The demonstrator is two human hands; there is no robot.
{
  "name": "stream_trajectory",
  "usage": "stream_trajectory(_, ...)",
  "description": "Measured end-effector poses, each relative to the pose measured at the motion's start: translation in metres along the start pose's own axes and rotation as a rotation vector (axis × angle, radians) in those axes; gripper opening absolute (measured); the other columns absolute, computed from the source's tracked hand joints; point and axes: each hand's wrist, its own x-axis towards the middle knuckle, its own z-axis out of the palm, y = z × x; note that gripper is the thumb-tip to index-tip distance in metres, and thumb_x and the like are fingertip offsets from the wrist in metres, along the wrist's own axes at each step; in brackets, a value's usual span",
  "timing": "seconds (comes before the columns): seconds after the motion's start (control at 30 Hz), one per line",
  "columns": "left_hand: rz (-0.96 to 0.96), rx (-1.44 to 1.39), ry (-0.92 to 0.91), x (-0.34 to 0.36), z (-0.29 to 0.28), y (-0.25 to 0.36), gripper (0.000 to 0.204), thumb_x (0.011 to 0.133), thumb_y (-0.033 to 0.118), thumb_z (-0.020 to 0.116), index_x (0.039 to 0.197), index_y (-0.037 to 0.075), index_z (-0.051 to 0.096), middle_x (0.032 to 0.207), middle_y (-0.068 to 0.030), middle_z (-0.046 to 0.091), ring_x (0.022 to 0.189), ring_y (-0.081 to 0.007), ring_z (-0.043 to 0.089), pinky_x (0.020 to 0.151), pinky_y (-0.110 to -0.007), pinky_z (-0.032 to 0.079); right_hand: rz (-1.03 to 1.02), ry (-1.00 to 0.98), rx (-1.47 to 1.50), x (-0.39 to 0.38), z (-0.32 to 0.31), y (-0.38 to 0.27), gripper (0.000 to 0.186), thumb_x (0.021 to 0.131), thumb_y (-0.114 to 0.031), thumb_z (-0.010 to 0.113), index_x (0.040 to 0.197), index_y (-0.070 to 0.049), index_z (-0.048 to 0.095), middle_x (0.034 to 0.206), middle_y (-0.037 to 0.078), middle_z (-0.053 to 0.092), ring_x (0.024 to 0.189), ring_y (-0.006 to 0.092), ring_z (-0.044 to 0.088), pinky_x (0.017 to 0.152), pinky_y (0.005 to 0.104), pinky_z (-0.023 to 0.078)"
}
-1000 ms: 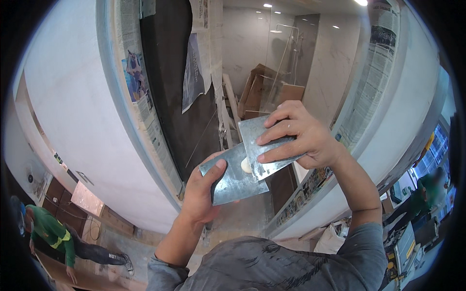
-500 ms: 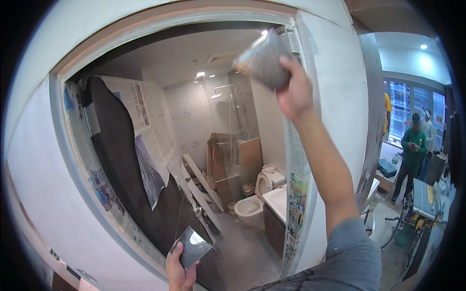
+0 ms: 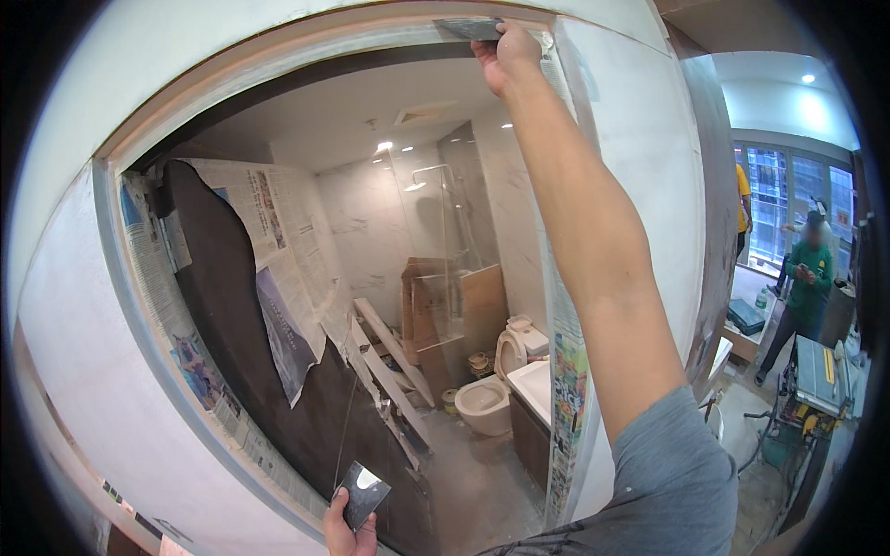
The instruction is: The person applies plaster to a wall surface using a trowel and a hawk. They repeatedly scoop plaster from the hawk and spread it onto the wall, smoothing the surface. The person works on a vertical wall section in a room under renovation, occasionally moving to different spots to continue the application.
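Observation:
My right hand (image 3: 510,57) is raised to the top of the door frame (image 3: 306,60), near its right corner. Its fingers are closed on a flat grey scraper blade (image 3: 459,30), which lies against the head of the frame. Low in the picture, my left hand (image 3: 350,530) grips a second flat, rectangular grey scraper plate (image 3: 364,500) with a bright reflection on it. Whether any filler is on either plate I cannot tell.
A dark door (image 3: 218,269), partly covered with torn newspaper (image 3: 269,222), stands at the left. Through the doorway are leaning boards (image 3: 389,347), a toilet (image 3: 484,398) and a vanity basin (image 3: 533,385). People stand at the far right, one in green (image 3: 808,278), near a machine (image 3: 820,375).
My right hand has risen and moved left, bringing its blade from beside the right jamb up to the frame's head. The left hand still holds its plate, slightly lower.

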Motion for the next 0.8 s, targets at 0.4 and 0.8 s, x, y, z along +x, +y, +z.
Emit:
stream_trajectory(0.4, 0.008, -0.032, 0.007, -0.007, -0.006, -0.004, 0.021, 0.102, 0.015, 0.061, 0.115, 0.0, 0.069, 0.106, -0.0078, 0.075, 0.095, -0.0181, 0.072, 0.078, -0.031, 0.055, 0.099, -0.061, -0.068, 0.055, 0.036, -0.009, 0.024, 0.103, -0.011, 0.04, 0.116, 0.005, 0.054, 0.109, 0.019, 0.06, 0.09, 0.0281, 0.062, 0.064, 0.0347, 0.062)
stream_trajectory(0.8, 0.012, -0.018, 0.039, -0.012, -0.006, -0.005, 0.018, 0.101, 0.016, 0.064, 0.111, 0.002, 0.07, 0.104, -0.0067, 0.075, 0.092, -0.0181, 0.071, 0.075, -0.031, 0.054, 0.136, -0.136, 0.071, 0.083, 0.037, -0.045, 0.022, 0.102, -0.009, 0.042, 0.116, 0.007, 0.045, 0.108, 0.022, 0.054, 0.088, 0.0303, 0.06, 0.061, 0.0347, 0.063)
